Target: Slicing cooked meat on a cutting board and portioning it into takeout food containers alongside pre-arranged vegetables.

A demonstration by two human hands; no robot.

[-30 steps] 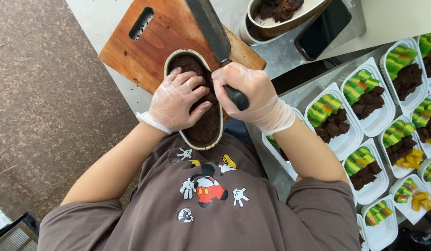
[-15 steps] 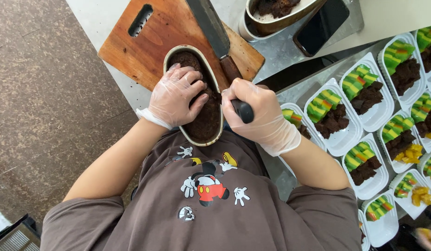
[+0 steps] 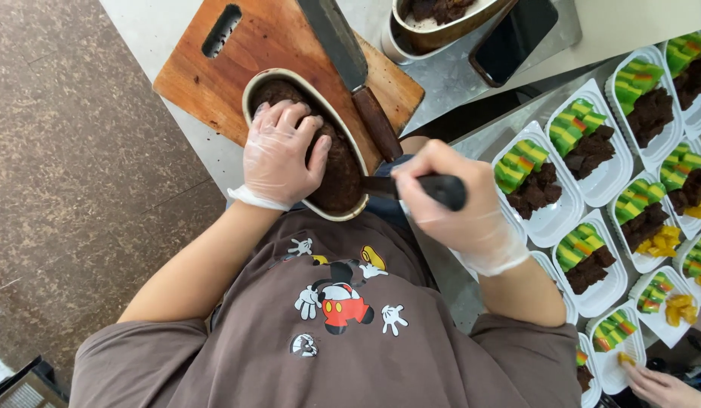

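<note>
The wooden board (image 3: pixel 275 53) lies under everything, so the work stays off the table. On it sits the oval pan (image 3: pixel 290 79) of dark brown cake (image 3: pixel 343 170). The left hand (image 3: pixel 278 155) lies flat on the cake, fingers spread, to keep it still. The right hand (image 3: pixel 448 204) is closed around a black-handled knife (image 3: pixel 433 187), its blade going into the pan's near edge, just beside the left hand.
</note>
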